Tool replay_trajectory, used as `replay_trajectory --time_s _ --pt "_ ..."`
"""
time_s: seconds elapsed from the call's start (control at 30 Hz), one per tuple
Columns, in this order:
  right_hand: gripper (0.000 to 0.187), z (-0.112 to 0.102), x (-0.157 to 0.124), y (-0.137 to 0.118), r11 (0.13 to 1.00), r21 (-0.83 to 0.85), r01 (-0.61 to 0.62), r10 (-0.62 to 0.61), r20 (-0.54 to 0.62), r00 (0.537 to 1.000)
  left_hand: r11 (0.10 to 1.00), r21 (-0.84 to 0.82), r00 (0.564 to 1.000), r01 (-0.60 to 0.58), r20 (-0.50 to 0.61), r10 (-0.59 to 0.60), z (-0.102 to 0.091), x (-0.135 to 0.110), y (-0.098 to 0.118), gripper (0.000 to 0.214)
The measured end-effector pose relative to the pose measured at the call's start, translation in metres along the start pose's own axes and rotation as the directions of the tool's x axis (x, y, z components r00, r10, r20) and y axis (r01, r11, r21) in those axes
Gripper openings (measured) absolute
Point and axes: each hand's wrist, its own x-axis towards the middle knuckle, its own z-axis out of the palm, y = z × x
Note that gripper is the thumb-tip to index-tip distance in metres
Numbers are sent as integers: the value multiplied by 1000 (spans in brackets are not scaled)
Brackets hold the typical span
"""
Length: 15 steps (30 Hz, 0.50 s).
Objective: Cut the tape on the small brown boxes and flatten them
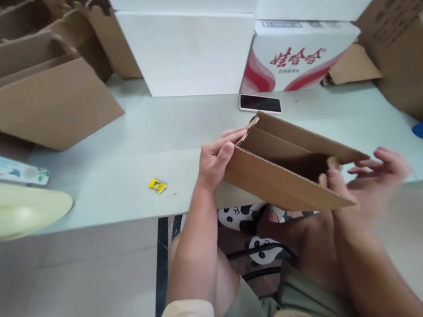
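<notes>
A brown corrugated cardboard box (277, 175), partly folded and tilted, is held over the near edge of the pale table (124, 161). My left hand (217, 160) grips its left end, fingers wrapped over the flap edge. My right hand (361, 178) is at the box's right end, thumb against the cardboard, fingers stretched out and blurred by motion.
A black phone (259, 103) lies just behind the box. A red-and-white carton (296, 61) and large white boxes (191, 50) stand at the back. Folded cardboard stacks (35, 95) lie at the left, a big brown carton (412, 38) at the right. A small yellow wrapper (157, 185) lies on the table.
</notes>
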Motion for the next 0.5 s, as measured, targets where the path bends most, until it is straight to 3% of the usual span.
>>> replay_trajectory --time_s 0.1,0.2,0.33,0.43,0.5 --pt "69 5 -1 7 974 46 -221 219 47 975 998 63 999 25 41 -28 9 3 -5 54" --pt "48 13 -3 7 912 232 -339 313 141 939 992 130 1000 7 11 -9 12 3 -12 53" --pt "14 20 -7 12 877 399 -269 231 141 963 980 199 998 6 -66 8 8 0 -20 36" --pt "20 18 -10 19 898 391 -200 150 155 977 968 250 997 -16 -63 32 5 0 -20 44" --pt "26 14 -11 23 902 390 -185 113 200 973 938 345 999 -22 -16 30 2 1 -18 32"
